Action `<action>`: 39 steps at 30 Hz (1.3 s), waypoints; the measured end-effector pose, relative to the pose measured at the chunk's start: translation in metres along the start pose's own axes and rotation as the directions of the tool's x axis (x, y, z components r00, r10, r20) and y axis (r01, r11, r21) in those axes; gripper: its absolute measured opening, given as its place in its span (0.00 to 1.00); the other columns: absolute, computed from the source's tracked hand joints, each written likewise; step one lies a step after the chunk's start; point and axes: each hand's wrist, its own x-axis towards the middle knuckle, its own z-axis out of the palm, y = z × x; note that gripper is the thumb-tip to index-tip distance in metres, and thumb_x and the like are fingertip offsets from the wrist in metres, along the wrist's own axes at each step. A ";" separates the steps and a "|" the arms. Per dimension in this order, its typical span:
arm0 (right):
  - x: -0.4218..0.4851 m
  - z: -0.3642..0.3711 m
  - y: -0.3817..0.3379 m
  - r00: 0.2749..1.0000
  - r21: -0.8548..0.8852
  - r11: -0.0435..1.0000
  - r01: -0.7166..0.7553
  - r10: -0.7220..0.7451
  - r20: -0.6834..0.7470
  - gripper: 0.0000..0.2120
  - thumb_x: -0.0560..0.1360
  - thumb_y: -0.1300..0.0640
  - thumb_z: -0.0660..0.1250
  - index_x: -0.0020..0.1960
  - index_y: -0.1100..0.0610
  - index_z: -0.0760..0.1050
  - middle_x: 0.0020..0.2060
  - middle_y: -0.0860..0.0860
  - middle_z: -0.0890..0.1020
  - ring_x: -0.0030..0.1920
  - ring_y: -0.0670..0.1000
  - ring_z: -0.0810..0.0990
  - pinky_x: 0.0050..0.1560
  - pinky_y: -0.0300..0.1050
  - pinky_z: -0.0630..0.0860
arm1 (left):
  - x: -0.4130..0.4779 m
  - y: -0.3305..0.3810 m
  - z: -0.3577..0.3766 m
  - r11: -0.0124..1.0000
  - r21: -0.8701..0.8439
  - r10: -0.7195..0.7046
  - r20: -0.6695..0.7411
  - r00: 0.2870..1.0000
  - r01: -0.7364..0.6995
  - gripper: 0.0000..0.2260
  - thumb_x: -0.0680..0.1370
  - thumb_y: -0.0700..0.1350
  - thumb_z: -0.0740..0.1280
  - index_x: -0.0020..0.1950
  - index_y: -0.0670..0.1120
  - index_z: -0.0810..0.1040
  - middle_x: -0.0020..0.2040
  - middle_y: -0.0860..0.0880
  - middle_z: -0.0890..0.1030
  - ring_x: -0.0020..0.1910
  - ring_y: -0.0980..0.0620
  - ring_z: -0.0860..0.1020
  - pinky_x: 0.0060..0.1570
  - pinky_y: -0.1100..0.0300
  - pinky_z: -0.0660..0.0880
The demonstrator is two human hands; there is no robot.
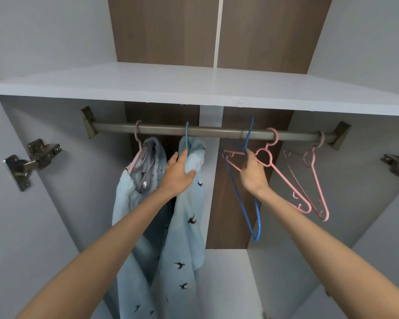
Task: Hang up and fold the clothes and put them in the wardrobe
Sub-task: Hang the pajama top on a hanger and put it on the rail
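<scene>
Under the shelf (194, 86), by the rail (217, 131), our left hand (176, 174) clutches the pale-blue garment (184, 238), right hand (253, 171) grips the blue hanger (256, 238).

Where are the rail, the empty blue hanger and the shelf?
rail (212, 131): head view, bare middle of the bar.
empty blue hanger (256, 238): head view, its lower end.
shelf (194, 86): head view, its top face.

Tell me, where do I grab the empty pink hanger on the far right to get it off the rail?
Grab the far-right pink hanger at its neck, just under the hook, reaching in from the front and from below. The hook curls over the rail, so it has to be lifted up to come free. The neck is the middle spot, so the hanger should stay level instead of tipping. Nothing hangs on it.
</scene>
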 end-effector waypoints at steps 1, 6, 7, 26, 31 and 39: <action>-0.005 -0.002 0.001 1.000 -0.009 1.000 -0.002 0.002 0.003 0.33 0.75 0.73 0.52 0.78 0.60 0.52 0.40 0.58 0.79 0.37 0.58 0.78 0.36 0.49 0.74 | -0.004 0.001 -0.003 1.000 -0.003 0.012 -0.015 1.000 -0.012 0.31 0.80 0.45 0.63 0.79 0.47 0.51 0.78 0.42 0.54 0.77 0.44 0.52 0.73 0.51 0.54; -0.039 -0.012 0.008 1.000 -0.094 0.995 -0.015 0.014 -0.011 0.32 0.75 0.71 0.52 0.78 0.57 0.54 0.35 0.53 0.75 0.31 0.51 0.72 0.37 0.45 0.69 | -0.037 0.010 -0.016 0.991 -0.059 0.117 -0.091 0.989 -0.122 0.27 0.81 0.42 0.61 0.78 0.44 0.55 0.76 0.45 0.61 0.75 0.48 0.60 0.71 0.57 0.58; -0.048 -0.015 0.010 1.000 -0.119 0.993 -0.017 0.015 -0.014 0.32 0.76 0.71 0.52 0.78 0.56 0.54 0.37 0.54 0.75 0.32 0.52 0.72 0.38 0.46 0.69 | -0.046 0.011 -0.018 0.988 -0.069 0.128 -0.098 0.987 -0.135 0.27 0.81 0.42 0.61 0.78 0.45 0.56 0.76 0.45 0.62 0.74 0.48 0.62 0.70 0.58 0.59; -0.336 -0.110 0.049 0.994 -0.184 0.983 0.019 0.001 0.108 0.04 0.78 0.51 0.64 0.48 0.42 0.76 0.32 0.38 0.80 0.36 0.38 0.77 0.42 0.42 0.72 | -0.281 0.021 0.037 0.945 -0.199 0.293 0.150 0.944 -0.261 0.21 0.81 0.43 0.62 0.74 0.47 0.65 0.69 0.47 0.72 0.68 0.51 0.69 0.63 0.70 0.59; -0.394 -0.132 0.055 0.982 -0.086 0.994 0.069 -0.052 0.181 0.08 0.77 0.54 0.66 0.44 0.41 0.76 0.32 0.33 0.80 0.29 0.37 0.72 0.36 0.42 0.69 | -0.340 0.035 0.054 0.920 -0.134 0.389 0.218 0.895 -0.368 0.18 0.82 0.46 0.60 0.72 0.49 0.70 0.67 0.49 0.75 0.67 0.51 0.71 0.68 0.55 0.64; -0.475 -0.167 0.088 0.955 0.039 0.998 0.055 -0.064 0.290 0.06 0.78 0.60 0.65 0.49 0.52 0.79 0.35 0.40 0.81 0.29 0.42 0.68 0.35 0.34 0.68 | -0.447 0.065 0.068 0.937 -0.230 0.296 0.132 0.946 -0.261 0.08 0.80 0.39 0.64 0.53 0.45 0.82 0.40 0.56 0.81 0.45 0.59 0.79 0.50 0.68 0.70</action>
